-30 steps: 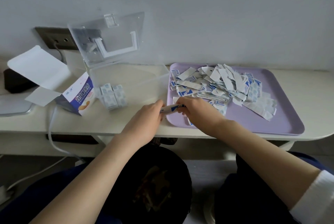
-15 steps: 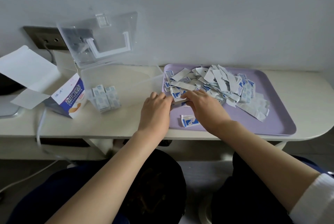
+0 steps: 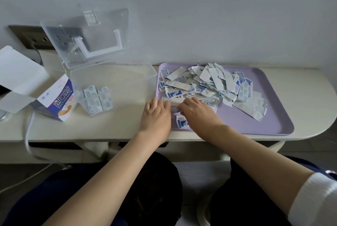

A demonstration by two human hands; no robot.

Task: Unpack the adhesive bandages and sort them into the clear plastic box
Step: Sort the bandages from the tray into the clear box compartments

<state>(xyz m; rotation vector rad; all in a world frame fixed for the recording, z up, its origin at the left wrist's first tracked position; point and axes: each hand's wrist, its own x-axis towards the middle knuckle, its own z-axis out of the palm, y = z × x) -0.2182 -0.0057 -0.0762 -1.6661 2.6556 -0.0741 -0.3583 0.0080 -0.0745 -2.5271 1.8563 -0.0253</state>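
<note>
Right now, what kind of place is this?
Probably a home or office desk, not a workshop: a white table against a plain wall, a wall socket with a cable plugged in, a lilac tray of bandages.

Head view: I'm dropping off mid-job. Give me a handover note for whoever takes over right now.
Left hand: at the left end of a white strip by the pile's near edge; grip hidden.
Right hand: at the strip's other end; grip also hidden.
Things: the clear plastic box stands open left of the purple tray. The loose pile of bandages lies on the tray, with a single bandage apart near its front edge. An opened carton lies left of the box.
Done: a small batch sits in the box's left part.
Left: nearly the whole pile goes into the box.
</note>
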